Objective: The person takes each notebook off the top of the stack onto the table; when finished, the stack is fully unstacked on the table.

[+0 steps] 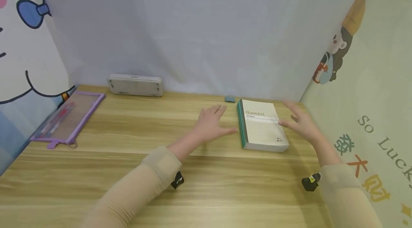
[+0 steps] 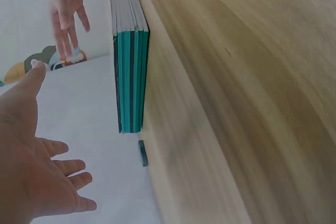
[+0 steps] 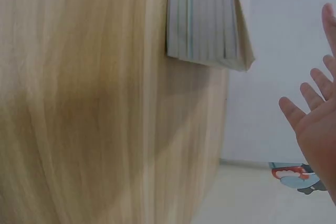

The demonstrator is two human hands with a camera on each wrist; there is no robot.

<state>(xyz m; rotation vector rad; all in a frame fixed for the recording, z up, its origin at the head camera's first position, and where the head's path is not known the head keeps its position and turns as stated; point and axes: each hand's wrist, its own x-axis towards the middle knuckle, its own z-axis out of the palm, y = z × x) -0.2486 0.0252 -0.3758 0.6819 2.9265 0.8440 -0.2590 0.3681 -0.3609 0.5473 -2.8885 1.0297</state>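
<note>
A stack of several notebooks (image 1: 264, 127) lies on the wooden table, the top one with a cream cover marked "Gambit". Teal and dark spines (image 2: 131, 82) show along its left side in the left wrist view. My left hand (image 1: 212, 125) hovers left of the stack, fingers spread and thumb pointing towards the spines. On the other side is my right hand (image 1: 302, 123), its thumb close to the right edge of the top cover in the head view. Spread fingers and a bare palm show on the right hand (image 3: 317, 114) in the right wrist view. Neither hand holds anything.
Behind the stack lies a small blue-grey eraser-like block (image 1: 230, 99). A whitish pencil case (image 1: 135, 85) stands against the back curtain. At the far left is a purple-edged mesh pouch (image 1: 82, 117) with pens inside. Printed curtains (image 1: 370, 88) border the table.
</note>
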